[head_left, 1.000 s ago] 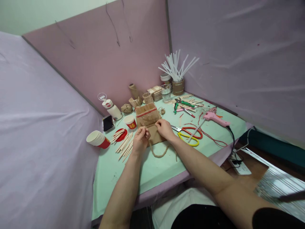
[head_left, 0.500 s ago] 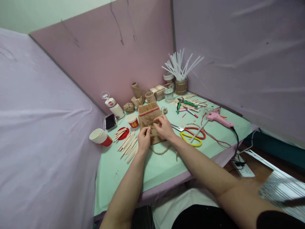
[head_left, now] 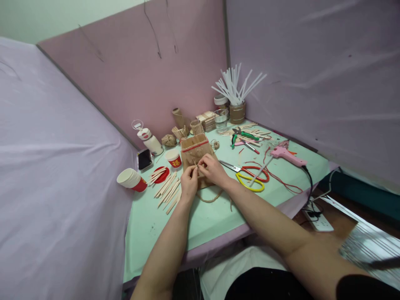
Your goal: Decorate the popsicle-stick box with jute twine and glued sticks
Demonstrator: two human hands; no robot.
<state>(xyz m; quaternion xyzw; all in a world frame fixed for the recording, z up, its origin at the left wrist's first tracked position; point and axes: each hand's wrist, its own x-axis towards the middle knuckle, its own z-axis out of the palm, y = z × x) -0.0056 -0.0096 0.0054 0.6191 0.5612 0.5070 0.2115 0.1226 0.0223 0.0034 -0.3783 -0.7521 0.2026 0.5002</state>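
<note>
A small brown handmade bag (head_left: 194, 153) with a red band along its upper edge lies in the middle of the table. A looped braided twine handle (head_left: 210, 201) curves out below it. Over the bag's front, my left hand (head_left: 189, 183) pinches a thin pale strand that looks like twine, thumb and forefinger together. Close against it, my right hand (head_left: 212, 170) has its fingertips pinched on the same strand. Both hands hide the bag's lower part, and the strand's ends cannot be made out.
Scissors (head_left: 253, 175) lie right of my hands, with a pink glue gun (head_left: 289, 156) and green-handled pliers (head_left: 240, 134) beyond. Left are wooden sticks (head_left: 168, 191), a paper cup (head_left: 173, 159) and stacked cups (head_left: 131, 180). White straws (head_left: 236, 85) stand at the back.
My right hand has shifted slightly left and down, bringing its fingertips against those of my left hand. The bag and the table items stay where they were.
</note>
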